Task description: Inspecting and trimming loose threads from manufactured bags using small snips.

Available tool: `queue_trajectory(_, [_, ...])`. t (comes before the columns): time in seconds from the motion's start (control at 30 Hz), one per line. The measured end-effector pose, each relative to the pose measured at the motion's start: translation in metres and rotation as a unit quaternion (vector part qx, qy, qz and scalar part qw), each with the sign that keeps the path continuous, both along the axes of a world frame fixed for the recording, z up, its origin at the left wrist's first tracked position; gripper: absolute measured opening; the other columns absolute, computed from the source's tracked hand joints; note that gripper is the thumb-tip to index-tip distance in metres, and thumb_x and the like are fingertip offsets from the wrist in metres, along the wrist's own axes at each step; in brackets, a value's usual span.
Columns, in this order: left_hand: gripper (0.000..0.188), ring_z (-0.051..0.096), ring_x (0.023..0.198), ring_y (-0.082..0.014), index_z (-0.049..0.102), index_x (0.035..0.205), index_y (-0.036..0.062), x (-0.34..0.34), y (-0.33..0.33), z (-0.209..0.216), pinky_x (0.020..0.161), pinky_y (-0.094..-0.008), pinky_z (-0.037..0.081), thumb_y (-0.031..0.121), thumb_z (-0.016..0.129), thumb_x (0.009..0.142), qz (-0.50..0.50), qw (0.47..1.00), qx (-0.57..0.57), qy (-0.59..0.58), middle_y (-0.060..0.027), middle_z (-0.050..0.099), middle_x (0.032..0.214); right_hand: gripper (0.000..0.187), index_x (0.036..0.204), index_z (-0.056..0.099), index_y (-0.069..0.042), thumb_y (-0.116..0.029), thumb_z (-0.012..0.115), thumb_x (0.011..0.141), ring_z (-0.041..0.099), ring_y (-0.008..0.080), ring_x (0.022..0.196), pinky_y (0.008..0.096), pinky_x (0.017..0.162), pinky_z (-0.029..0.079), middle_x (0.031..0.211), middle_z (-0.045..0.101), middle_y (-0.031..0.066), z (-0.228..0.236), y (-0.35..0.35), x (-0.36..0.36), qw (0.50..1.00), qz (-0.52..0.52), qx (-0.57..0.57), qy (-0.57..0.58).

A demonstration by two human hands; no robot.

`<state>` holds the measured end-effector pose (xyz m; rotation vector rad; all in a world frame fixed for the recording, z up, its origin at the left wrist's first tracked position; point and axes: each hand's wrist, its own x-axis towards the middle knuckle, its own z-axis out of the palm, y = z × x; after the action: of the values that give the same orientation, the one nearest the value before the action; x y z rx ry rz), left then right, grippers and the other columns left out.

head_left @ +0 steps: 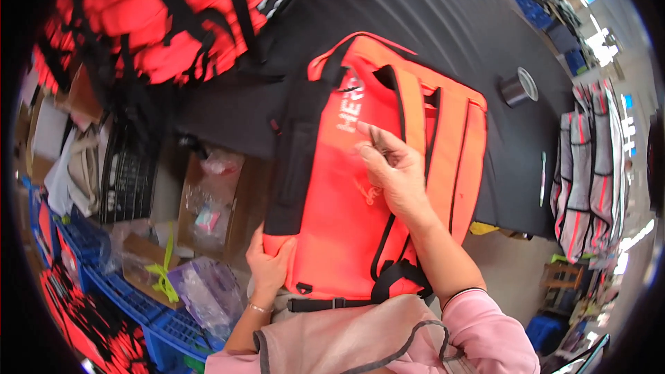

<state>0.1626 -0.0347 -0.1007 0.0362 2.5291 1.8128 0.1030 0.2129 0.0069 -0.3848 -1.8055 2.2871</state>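
A bright red-orange backpack (346,235) with a black side panel, orange shoulder straps and white print lies across the edge of a black-covered table. Its lower end reaches to my body. My left hand (270,263) grips the backpack's lower left corner, thumb on top and the other fingers partly hidden behind it. Over the middle of the red panel is my right hand (398,173), thumb and forefinger close together near the print and the other fingers curled in. Whether something small sits in those fingers I cannot make out. A black buckled strap (332,304) runs along the bottom edge.
Red bags with black straps (159,21) are heaped at the far left. On the black table (443,10) stand a grey cylinder (518,88) and a thin pen-like stick (542,180). Grey bags (585,166) hang over the right edge. A cardboard box (239,201) holds clear plastic.
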Motion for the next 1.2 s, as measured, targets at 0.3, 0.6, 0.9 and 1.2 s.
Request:
queue_trajectory(0.3, [0.074, 0.044, 0.132, -0.0329, 0.036, 0.147, -0.0022, -0.05, 0.004, 0.034, 0.112, -0.042, 0.03, 0.036, 0.065, 0.09, -0.078, 0.988, -0.075, 0.114, -0.02, 0.044, 0.143, 0.036, 0.129, 0.056, 0.003, -0.012, 0.059, 0.097, 0.047, 0.0038, 0.059, 0.0198, 0.049, 0.04, 0.085, 0.064, 0.0041, 0.066, 0.173, 0.067, 0.91, -0.345, 0.23, 0.008])
queue_trajectory(0.6, [0.075, 0.045, 0.13, -0.0373, 0.04, 0.143, -0.0029, -0.101, 0.049, 0.05, 0.112, -0.04, 0.033, 0.002, 0.073, 0.076, -0.09, 0.954, -0.231, 0.167, -0.0233, 0.048, 0.139, 0.044, 0.129, 0.057, -0.003, -0.013, 0.064, 0.087, 0.065, 0.0335, 0.103, 0.0375, 0.091, 0.049, 0.11, 0.067, 0.0163, -0.059, 0.314, 0.114, 0.744, -0.38, 0.521, -0.176])
queue_trajectory(0.9, [0.066, 0.055, 0.12, -0.0324, 0.04, 0.143, -0.0028, -0.137, 0.061, 0.089, 0.104, -0.0374, 0.04, -0.001, 0.065, 0.082, -0.137, 0.947, -0.225, 0.182, -0.0239, 0.055, 0.131, 0.029, 0.117, 0.064, -0.009, -0.018, 0.058, 0.09, 0.065, 0.0354, 0.096, 0.0482, 0.082, 0.053, 0.101, 0.068, 0.0138, -0.041, 0.446, 0.226, 0.425, -0.42, 0.716, -0.36])
queue_trajectory(1.2, [0.064, 0.053, 0.121, -0.0283, 0.037, 0.144, -0.0012, -0.209, 0.067, 0.137, 0.106, -0.0346, 0.038, -0.007, 0.057, 0.083, -0.264, 0.922, -0.208, 0.19, -0.0211, 0.054, 0.133, 0.021, 0.107, 0.065, -0.004, -0.017, 0.061, 0.092, 0.061, 0.0383, 0.098, 0.046, 0.086, 0.051, 0.1, 0.063, 0.0182, -0.065, 0.477, 0.262, 0.492, -0.367, 0.665, -0.426])
